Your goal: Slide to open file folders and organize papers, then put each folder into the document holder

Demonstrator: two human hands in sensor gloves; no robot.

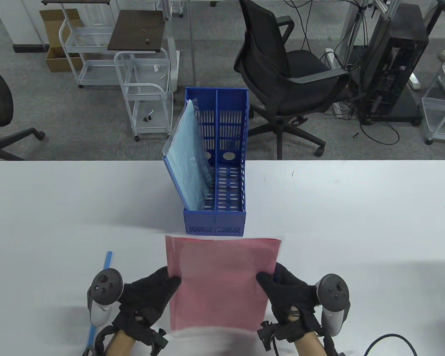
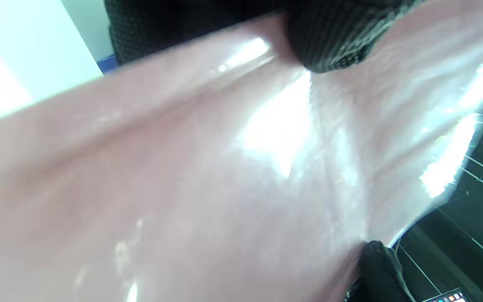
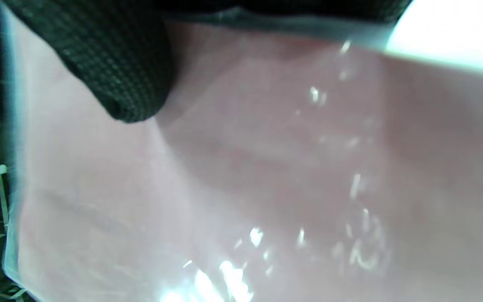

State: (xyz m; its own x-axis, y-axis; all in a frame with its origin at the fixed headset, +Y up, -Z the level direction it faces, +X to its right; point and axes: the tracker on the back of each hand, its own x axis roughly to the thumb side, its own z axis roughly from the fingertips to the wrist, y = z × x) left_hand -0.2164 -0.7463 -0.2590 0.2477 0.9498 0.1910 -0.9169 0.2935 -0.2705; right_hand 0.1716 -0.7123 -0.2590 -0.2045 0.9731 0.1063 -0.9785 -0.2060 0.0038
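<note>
A pink file folder (image 1: 220,282) is held just above the white table, in front of the blue document holder (image 1: 217,193). My left hand (image 1: 152,293) grips its left edge, thumb on top. My right hand (image 1: 287,293) grips its right edge the same way. The pink folder (image 2: 208,176) fills the left wrist view under a gloved thumb (image 2: 333,37). It also fills the right wrist view as a glossy pink folder (image 3: 266,176) under a gloved thumb (image 3: 115,63). A light blue folder (image 1: 189,155) leans in the holder's left slot; the right slot holds nothing.
A blue slide bar (image 1: 99,293) lies on the table (image 1: 356,207) to the left of my left hand. A black cable (image 1: 389,339) curls at the bottom right. Beyond the table stand an office chair (image 1: 285,74) and white carts (image 1: 144,92).
</note>
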